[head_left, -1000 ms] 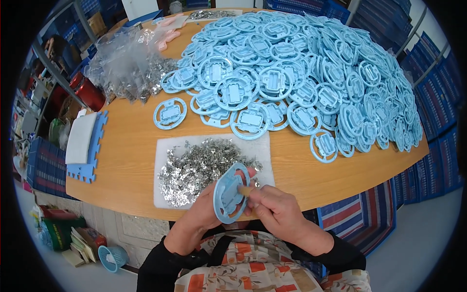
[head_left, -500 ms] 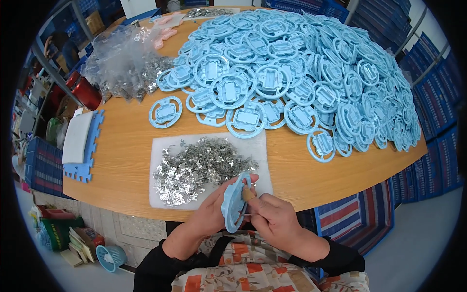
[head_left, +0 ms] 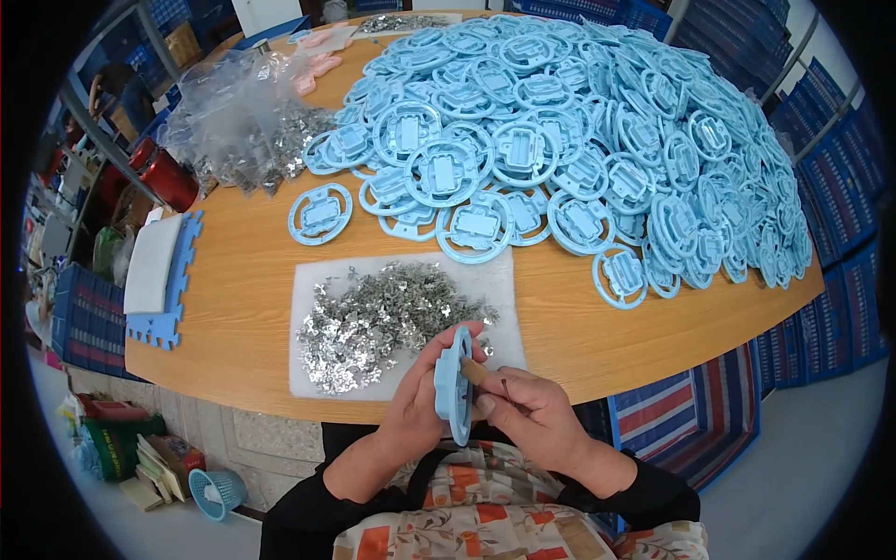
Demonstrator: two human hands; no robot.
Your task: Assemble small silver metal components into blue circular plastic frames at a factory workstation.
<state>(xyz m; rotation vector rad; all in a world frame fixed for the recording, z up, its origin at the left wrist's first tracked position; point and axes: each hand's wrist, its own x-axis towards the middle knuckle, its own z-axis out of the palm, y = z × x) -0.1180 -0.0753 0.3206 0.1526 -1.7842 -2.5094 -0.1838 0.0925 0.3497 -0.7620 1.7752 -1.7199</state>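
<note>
My left hand is closed round a light blue round plastic part, a ring with a moulded centre, held on edge above the table's front edge. At its right face my right hand has its fingers pinched together, with a tan wrap on one finger. A thin dark bit shows near those fingertips, too small to name. Just beyond my hands, a heap of small shiny metal clips lies on a white foam sheet.
A big pile of matching blue parts covers the table's far right. Clear bags of metal pieces and a red canister stand at the back left. A white pad rests on a blue foam mat. A striped bag is below right.
The blue part has turned more edge-on in my left hand. My right fingers have drawn slightly up and away from its lower part.
</note>
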